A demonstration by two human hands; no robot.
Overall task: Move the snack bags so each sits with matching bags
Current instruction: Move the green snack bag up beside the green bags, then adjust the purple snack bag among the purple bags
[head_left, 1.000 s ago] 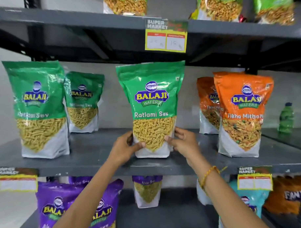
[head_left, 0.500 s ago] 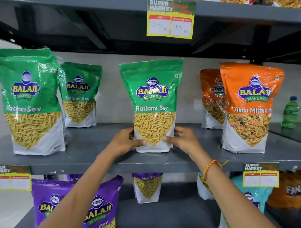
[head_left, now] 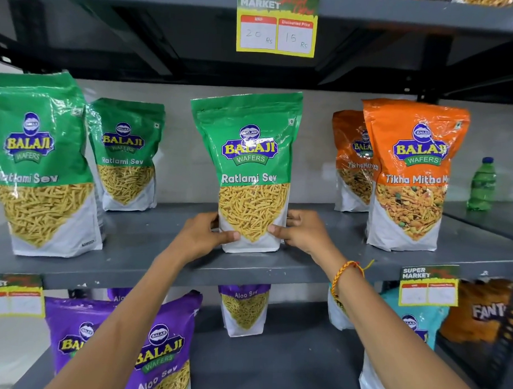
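A green Ratlami Sev bag (head_left: 251, 153) stands upright in the middle of the grey middle shelf (head_left: 148, 260). My left hand (head_left: 203, 236) grips its lower left edge and my right hand (head_left: 303, 232) grips its lower right edge. Two more green Ratlami Sev bags stand to the left, a large near one (head_left: 38, 163) and a farther one (head_left: 127, 155). Two orange Tikha Mitha bags stand to the right, one in front (head_left: 413, 176) and one behind it (head_left: 351, 162).
Purple Aloo Sev bags (head_left: 162, 348) and a smaller one (head_left: 244, 309) sit on the lower shelf, with a teal bag (head_left: 416, 319) and an orange Fanta pack (head_left: 484, 310) at the right. A green bottle (head_left: 482, 184) stands at far right. A price tag (head_left: 277, 23) hangs from the upper shelf.
The held green bag has sunk from slightly above the shelf to resting on it, both hands staying on its lower corners. The view has tilted downward.
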